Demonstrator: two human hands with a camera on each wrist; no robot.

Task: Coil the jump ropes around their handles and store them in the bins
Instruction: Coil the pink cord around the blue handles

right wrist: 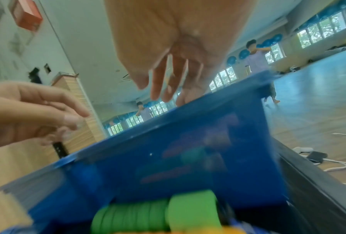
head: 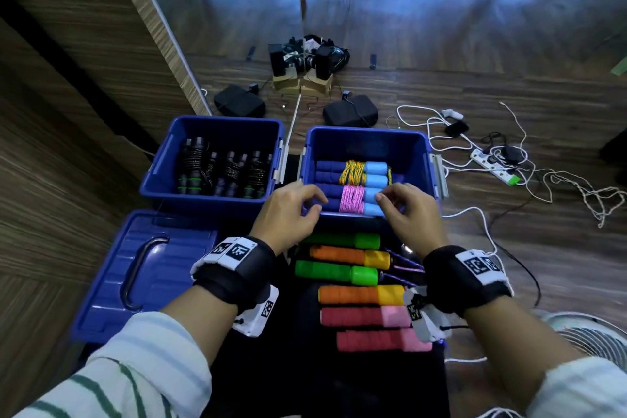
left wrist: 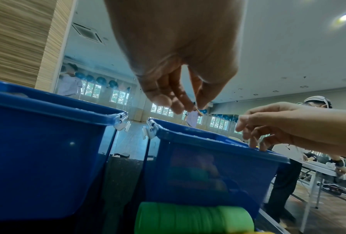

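Two blue bins stand side by side. The left bin [head: 210,198] holds several black coiled ropes. In the right bin [head: 369,134] lie blue-handled ropes, one coiled in yellow cord [head: 353,171], one in pink cord [head: 351,198]. My left hand [head: 312,205] and right hand [head: 385,204] hover over this bin's near rim, fingers loose, holding nothing. The left wrist view shows the left hand's fingers [left wrist: 168,98] hanging free above the rim. In the right wrist view the right hand's fingers [right wrist: 158,88] are straight. Green [head: 336,239], orange [head: 346,254] and pink handles [head: 363,316] lie on the black mat below.
A blue lid [head: 142,275] lies at the left, in front of the left bin. White cables and a power strip [head: 492,168] sprawl over the floor to the right. A white fan [head: 590,332] sits at the bottom right. A mirror wall rises behind the bins.
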